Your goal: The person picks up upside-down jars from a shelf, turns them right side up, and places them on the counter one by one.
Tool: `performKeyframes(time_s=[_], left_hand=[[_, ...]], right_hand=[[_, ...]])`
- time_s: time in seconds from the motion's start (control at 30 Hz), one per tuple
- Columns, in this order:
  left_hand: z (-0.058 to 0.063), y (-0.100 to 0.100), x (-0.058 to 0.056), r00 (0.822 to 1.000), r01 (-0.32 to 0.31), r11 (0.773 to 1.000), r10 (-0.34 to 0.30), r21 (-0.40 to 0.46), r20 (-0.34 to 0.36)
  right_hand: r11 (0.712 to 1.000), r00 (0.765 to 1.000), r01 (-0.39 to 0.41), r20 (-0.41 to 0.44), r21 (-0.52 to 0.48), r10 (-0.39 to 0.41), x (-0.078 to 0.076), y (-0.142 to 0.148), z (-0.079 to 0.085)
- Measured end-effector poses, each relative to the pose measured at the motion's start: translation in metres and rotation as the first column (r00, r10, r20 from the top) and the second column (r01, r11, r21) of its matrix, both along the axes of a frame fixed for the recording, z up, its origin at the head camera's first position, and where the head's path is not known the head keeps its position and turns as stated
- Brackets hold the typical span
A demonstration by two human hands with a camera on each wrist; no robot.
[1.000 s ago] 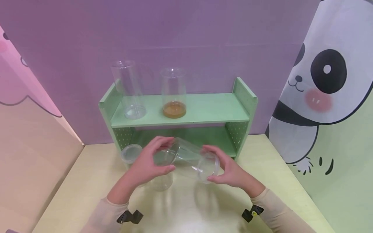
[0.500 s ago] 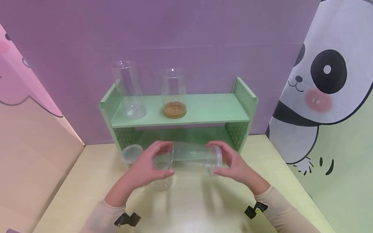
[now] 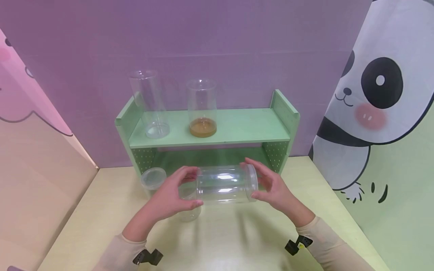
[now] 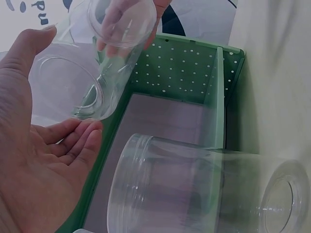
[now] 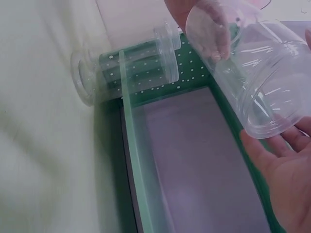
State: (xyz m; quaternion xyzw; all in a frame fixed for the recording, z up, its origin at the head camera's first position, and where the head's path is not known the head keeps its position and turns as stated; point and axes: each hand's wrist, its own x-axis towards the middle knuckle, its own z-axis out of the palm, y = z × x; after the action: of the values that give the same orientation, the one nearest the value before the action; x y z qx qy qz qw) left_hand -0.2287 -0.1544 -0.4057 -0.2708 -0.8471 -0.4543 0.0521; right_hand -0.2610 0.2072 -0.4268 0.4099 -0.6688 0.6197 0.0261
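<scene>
A clear plastic jar (image 3: pixel 222 184) lies on its side in the air, held between my two hands in front of the shelf. Its plain base end is at my left hand (image 3: pixel 171 195), fingers above and thumb below. At the ridged rim end my right hand (image 3: pixel 272 188) grips the jar the same way. I cannot tell whether a clear lid covers that end. The left wrist view shows the jar's round base (image 4: pixel 68 87) by my fingers; the right wrist view shows its ridged rim (image 5: pixel 272 111) against my right fingers.
A green two-tier shelf (image 3: pixel 244 124) stands behind. On top are a tall clear container (image 3: pixel 150 105) and one with an amber bottom layer (image 3: pixel 202 128). A lidded clear jar (image 3: pixel 153 178) and another clear jar (image 3: pixel 190 214), partly behind my left hand, stand on the table (image 3: pixel 217 244).
The jar was tilted, its rim end lower; it has turned level. My right hand has moved slightly right and up with it. The shelf and standing jars have not moved.
</scene>
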Motion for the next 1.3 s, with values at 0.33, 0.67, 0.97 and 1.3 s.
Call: performKeyframes(time_s=[0.33,0.67,0.97,1.3], left_hand=[[-0.004,-0.003,0.0,1.0,-0.006,1.0,0.005,0.027,0.03],[-0.006,0.0,0.0,0.996,0.048,0.996,-0.053,0.074,0.069],[-0.005,0.01,0.002,1.0,-0.004,0.998,0.003,-0.056,-0.02],[-0.005,0.023,-0.006,0.997,-0.03,0.971,0.011,-0.237,-0.081]], right_hand=[[0.997,0.999,-0.036,0.017,0.072,0.035,0.005,0.0,0.011],[0.988,0.998,-0.065,0.032,0.141,0.061,0.005,0.007,0.018],[0.997,0.999,-0.043,0.011,-0.057,0.044,0.002,0.003,0.018],[0.999,0.997,-0.021,-0.074,-0.043,0.018,0.002,-0.01,0.034]])
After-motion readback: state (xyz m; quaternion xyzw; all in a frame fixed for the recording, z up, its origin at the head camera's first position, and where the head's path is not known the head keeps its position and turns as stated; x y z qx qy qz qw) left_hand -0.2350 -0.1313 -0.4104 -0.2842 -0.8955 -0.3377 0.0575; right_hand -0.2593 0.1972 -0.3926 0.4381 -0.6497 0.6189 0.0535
